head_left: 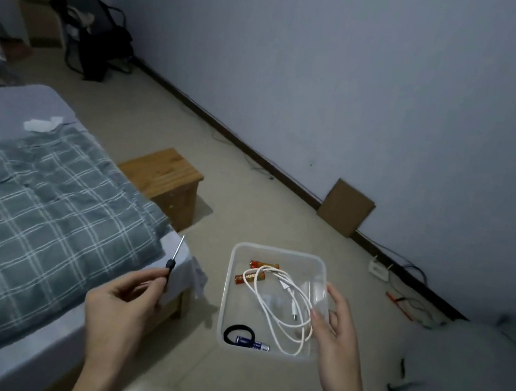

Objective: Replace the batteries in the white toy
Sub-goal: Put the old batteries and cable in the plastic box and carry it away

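My right hand (336,341) grips the right rim of a clear plastic box (226,313) and holds it up over the floor. Inside the box lie two red-orange batteries (257,272), a blue battery (252,344), a coiled white cable (279,304) and a black hair tie (238,332). My left hand (118,308) pinches a small screwdriver (174,256) by its black handle, with the metal shaft pointing up, to the left of the box. No white toy is in view.
A bed with a grey-green plaid blanket (32,209) fills the left side. A wooden stool (167,180) stands beyond its corner. A cardboard piece (347,206) leans on the wall. Cables and a white router (379,268) lie along the baseboard. A black chair (86,26) stands far back.
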A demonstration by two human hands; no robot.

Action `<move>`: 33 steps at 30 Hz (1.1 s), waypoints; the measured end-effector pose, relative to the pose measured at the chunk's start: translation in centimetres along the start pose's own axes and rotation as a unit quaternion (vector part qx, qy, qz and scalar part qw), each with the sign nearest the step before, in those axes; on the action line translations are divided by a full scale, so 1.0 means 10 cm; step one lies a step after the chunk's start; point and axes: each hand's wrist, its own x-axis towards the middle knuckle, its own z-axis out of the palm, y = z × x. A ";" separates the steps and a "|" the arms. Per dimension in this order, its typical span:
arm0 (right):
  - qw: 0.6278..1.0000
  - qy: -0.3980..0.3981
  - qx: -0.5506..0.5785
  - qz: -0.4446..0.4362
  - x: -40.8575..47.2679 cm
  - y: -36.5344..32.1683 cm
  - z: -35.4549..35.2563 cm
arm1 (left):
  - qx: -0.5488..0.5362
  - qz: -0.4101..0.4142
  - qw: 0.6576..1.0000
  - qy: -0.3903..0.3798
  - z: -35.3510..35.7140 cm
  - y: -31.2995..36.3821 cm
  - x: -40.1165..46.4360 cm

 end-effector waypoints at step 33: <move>0.963 -0.258 -0.016 -0.074 8.38 -1.51 2.48 | -0.014 0.044 0.966 0.256 4.00 0.18 6.21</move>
